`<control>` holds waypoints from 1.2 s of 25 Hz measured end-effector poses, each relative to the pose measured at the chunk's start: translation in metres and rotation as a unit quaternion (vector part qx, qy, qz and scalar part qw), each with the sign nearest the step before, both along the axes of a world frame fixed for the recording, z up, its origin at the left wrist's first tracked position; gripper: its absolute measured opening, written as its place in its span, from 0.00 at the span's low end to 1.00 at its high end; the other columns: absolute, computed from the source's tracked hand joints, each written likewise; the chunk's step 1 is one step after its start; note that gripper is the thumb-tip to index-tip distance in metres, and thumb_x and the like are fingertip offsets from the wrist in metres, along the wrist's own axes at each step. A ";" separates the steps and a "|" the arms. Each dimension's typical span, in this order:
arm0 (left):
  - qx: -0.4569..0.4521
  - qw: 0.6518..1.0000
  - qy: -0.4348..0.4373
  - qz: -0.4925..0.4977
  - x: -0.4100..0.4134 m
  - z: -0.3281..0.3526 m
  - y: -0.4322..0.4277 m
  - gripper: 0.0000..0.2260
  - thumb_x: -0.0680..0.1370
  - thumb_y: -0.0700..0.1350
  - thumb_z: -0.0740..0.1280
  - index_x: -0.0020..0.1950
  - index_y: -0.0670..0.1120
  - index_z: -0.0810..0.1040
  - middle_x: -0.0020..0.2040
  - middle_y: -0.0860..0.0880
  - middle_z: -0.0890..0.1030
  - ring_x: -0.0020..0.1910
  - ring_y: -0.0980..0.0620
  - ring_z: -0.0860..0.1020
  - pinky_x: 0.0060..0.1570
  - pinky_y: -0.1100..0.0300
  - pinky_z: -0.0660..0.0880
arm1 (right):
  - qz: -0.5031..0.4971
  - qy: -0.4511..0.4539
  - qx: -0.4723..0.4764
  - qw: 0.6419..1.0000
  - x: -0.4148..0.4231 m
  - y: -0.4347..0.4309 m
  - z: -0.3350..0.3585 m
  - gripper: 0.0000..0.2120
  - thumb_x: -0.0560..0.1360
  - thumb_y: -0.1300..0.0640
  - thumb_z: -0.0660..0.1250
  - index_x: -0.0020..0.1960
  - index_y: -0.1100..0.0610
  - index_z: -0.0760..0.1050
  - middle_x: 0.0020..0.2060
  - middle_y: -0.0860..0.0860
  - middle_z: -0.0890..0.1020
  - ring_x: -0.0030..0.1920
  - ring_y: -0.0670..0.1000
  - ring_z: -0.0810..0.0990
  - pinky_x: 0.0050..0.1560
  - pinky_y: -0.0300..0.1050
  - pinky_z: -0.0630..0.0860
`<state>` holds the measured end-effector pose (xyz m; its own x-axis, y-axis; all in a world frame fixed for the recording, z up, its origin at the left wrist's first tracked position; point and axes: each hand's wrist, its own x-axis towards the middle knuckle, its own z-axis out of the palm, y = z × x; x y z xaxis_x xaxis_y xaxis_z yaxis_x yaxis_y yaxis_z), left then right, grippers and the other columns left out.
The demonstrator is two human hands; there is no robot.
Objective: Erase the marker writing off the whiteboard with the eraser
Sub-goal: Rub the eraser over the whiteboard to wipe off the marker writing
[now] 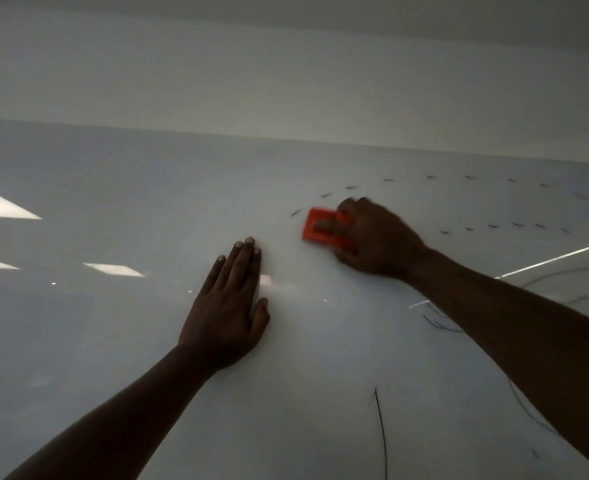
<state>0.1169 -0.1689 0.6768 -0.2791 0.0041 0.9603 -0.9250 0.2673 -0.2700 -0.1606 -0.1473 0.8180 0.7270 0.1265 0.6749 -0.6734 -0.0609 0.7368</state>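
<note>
Head view: the whiteboard (147, 341) fills most of the frame, glossy and pale, with its top edge running across just below a plain wall (217, 81). Bright ceiling-light reflections (5, 206) sit near the board's left edge.

The right hand (376, 237) reaches in from the lower right and is closed around the red eraser (321, 225), thumb across its face and fingers curled over its top. The eraser is pressed flat to the board, somewhat below the top edge and right of centre. Hand and eraser are blurred.

The left hand (227, 306) lies flat on the board, just left of and below the eraser but apart from it. It is spread open with the 4 fingers together pointing up and the thumb out to the right, holding nothing.

Marker writing shows on the right part of the board. A dashed arc (352, 187) curves from beside the eraser's upper left corner up and away toward the right edge. A 2nd row of dashes (494, 225) runs right of the right hand. Thin scribbled lines (438, 323) show beside and under the right forearm, and 1 long curved stroke (381, 434) runs down to the bottom edge. The board around the left hand looks wiped clean.
</note>
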 end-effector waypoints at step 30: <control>0.009 0.995 0.012 0.103 -0.012 0.012 0.019 0.40 0.83 0.63 0.40 0.77 0.34 0.66 0.78 0.36 0.67 0.76 0.38 0.68 0.78 0.53 0.52 | 0.033 -0.243 0.021 0.969 0.002 0.003 0.027 0.26 0.76 0.48 0.64 0.74 0.47 0.68 0.61 0.61 0.73 0.56 0.64 0.74 0.53 0.54 0.73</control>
